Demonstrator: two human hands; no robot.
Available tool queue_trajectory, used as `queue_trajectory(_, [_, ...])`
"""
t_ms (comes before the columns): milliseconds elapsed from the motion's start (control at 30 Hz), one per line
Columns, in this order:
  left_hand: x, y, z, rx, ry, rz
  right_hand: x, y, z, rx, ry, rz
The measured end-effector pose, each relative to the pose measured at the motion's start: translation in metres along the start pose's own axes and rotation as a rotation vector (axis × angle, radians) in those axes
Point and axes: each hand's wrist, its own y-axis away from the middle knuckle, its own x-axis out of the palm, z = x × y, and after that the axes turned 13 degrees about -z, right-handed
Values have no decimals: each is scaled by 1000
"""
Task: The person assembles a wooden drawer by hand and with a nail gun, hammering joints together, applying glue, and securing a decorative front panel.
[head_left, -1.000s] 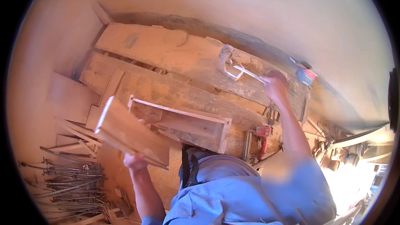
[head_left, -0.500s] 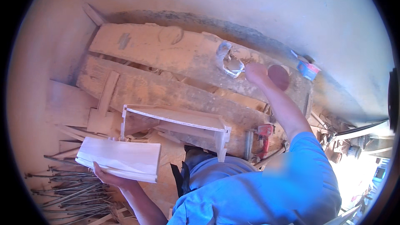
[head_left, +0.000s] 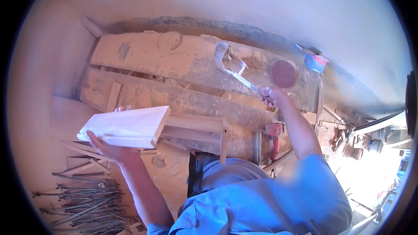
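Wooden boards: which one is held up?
The wide pale board, gripped by the left hand; others, like the narrow strip on the bench, are unheld.

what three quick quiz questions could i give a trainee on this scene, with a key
1. True or false: the left hand holds a pale wooden board.
2. Which hand grips the thin, white-smeared stick? A) left B) right C) both
3. Fill in: in the picture, the round reddish disc on the bench lies to the ____ of the stick.

Key: 1 true; 2 B, the right hand; 3 right.
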Motion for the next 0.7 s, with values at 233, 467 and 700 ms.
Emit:
queue_trajectory(233, [36,15,8,-190,159,55,10,114,-12,-449,-68,74])
queue_trajectory(467, [64,20,18,-314,319,-33,78,249,13,-1031,-231,-58])
queue_trajectory(700, [66,24,24,-381,404,-53,108,306,27,-1559,-101,-242])
